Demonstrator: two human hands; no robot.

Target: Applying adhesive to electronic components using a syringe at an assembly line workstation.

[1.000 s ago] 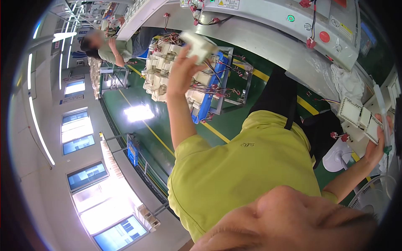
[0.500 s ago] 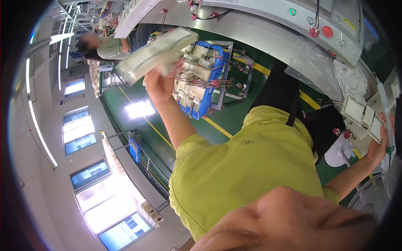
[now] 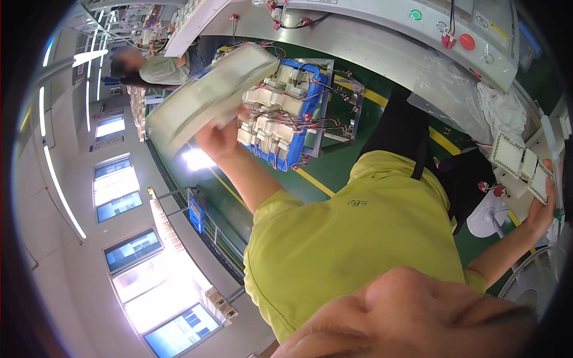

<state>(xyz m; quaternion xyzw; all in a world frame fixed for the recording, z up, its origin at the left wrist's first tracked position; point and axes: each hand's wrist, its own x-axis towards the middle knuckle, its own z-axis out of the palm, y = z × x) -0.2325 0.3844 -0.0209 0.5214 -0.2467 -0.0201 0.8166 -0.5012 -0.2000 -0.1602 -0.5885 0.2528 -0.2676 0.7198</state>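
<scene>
My left hand [image 3: 218, 138] is raised out to the left, its fingers closed round the edge of a long, off-white plastic panel [image 3: 209, 89], which is tilted and blurred by motion. At the far right, my right hand [image 3: 542, 203] grips the edge of a white plastic housing [image 3: 508, 154]. Dark wavy lines run along the housing's borders, and wires with red connectors [image 3: 490, 188] hang by it. Next to that hand stands a clear tube [image 3: 550, 143] with a green tip.
A blue crate [image 3: 292, 156] of off-white parts and wires sits on a metal-framed cart. Ahead is a machine bench [image 3: 358, 51] with buttons and plastic film. White cloth [image 3: 501, 113] and a fan [image 3: 534, 280] are at right. Another person [image 3: 161, 70] sits far left.
My left hand has carried the off-white panel left and slightly down, away from above the crate. My right hand stays on the white housing.
</scene>
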